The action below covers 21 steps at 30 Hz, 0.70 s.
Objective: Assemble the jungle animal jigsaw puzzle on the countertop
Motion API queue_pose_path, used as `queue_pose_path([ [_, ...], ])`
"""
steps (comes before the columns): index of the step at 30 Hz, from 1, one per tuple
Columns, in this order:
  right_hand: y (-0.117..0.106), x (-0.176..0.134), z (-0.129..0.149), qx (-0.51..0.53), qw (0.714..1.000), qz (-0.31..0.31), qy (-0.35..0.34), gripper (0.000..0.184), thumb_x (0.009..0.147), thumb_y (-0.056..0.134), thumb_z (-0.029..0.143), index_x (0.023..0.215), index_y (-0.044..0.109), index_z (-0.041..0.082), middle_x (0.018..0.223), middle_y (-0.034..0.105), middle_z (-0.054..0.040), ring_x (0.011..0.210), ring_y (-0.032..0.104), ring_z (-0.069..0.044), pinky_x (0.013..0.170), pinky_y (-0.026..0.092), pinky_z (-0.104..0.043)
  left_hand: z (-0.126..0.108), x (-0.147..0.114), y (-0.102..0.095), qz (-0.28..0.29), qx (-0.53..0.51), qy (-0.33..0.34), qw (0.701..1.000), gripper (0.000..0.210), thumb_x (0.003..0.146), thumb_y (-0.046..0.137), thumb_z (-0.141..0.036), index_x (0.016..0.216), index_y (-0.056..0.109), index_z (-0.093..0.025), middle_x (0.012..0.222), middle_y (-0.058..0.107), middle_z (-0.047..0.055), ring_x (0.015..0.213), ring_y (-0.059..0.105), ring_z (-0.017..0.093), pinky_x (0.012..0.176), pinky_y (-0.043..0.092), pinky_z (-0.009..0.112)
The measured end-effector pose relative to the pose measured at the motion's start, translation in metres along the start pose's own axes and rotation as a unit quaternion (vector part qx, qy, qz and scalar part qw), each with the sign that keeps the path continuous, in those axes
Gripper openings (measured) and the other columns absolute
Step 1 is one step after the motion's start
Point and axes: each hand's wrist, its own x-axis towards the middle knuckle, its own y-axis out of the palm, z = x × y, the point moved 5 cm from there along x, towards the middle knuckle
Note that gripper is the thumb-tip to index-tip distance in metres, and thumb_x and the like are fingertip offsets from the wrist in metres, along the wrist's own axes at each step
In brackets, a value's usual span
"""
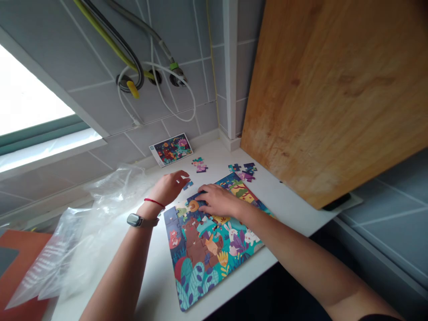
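A colourful jigsaw puzzle (200, 249), largely assembled with animals and plants, lies on the white tabletop. My right hand (219, 200) rests on its upper part, fingers apart, fingertips beside a piece with an orange round figure. Just beyond the puzzle's far edge is my left hand (172, 187), its fingers curled and closed at a small blue puzzle piece (187, 185). A gap in the picture shows along the far edge, between the hands. Loose puzzle pieces (200, 166) sit past my hands, and another group of pieces (247, 171) lies to the right.
A printed picture card (172, 150) leans near the tiled wall. Crumpled clear plastic bags (90, 223) cover the left side. At the right stands a large wooden board (327, 98). Hoses and a white cable (194, 104) hang from the wall.
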Motion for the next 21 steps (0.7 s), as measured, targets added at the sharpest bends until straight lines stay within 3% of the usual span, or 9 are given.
queue_pose_path([
  [4,-0.003,0.000,0.003,-0.022,1.000,0.015,0.003,0.030,0.097,0.068,0.035,0.120,0.078,0.019,0.132,0.068,-0.0154,0.122,0.065,-0.033,0.106,0.050,-0.047,-0.064,0.019,0.009,0.046,-0.029,0.066,0.996,0.028,0.095,0.059,-0.044,0.109,0.074,-0.024,0.086,0.079,0.003,0.073,0.072,0.019,0.071,0.053,0.028],
  [8,-0.005,-0.001,0.003,-0.005,1.000,-0.006,0.007,0.030,0.093,0.072,0.035,0.118,0.079,0.018,0.129,0.070,-0.0162,0.121,0.066,-0.033,0.106,0.049,-0.047,-0.119,0.061,0.031,0.107,0.084,0.092,0.986,0.029,0.097,0.061,-0.040,0.118,0.073,-0.023,0.103,0.079,0.007,0.091,0.074,0.023,0.084,0.055,0.032],
  [12,-0.002,-0.001,0.001,-0.004,1.000,-0.024,0.007,0.027,0.093,0.071,0.034,0.111,0.079,0.016,0.120,0.075,-0.0170,0.118,0.067,-0.034,0.106,0.049,-0.048,-0.164,0.100,0.058,0.142,0.129,0.100,0.976,0.053,0.089,0.074,-0.046,0.136,0.065,-0.022,0.125,0.074,0.012,0.114,0.071,0.029,0.096,0.054,0.035],
  [17,-0.004,0.004,0.001,0.036,0.999,-0.036,-0.003,0.030,0.088,0.069,0.026,0.117,0.076,0.020,0.125,0.076,-0.0124,0.126,0.064,-0.036,0.106,0.050,-0.046,-0.189,0.125,0.100,0.205,0.190,0.067,0.958,0.079,0.070,0.089,-0.047,0.138,0.063,-0.016,0.138,0.065,0.022,0.118,0.070,0.037,0.096,0.056,0.040],
  [21,-0.006,0.005,0.002,0.061,0.998,-0.027,-0.009,0.040,0.084,0.070,0.022,0.124,0.073,0.024,0.133,0.075,-0.0087,0.133,0.061,-0.035,0.106,0.051,-0.043,-0.194,0.134,0.113,0.225,0.216,0.057,0.949,0.083,0.064,0.094,-0.042,0.137,0.064,-0.015,0.142,0.061,0.024,0.117,0.070,0.038,0.097,0.056,0.042],
])
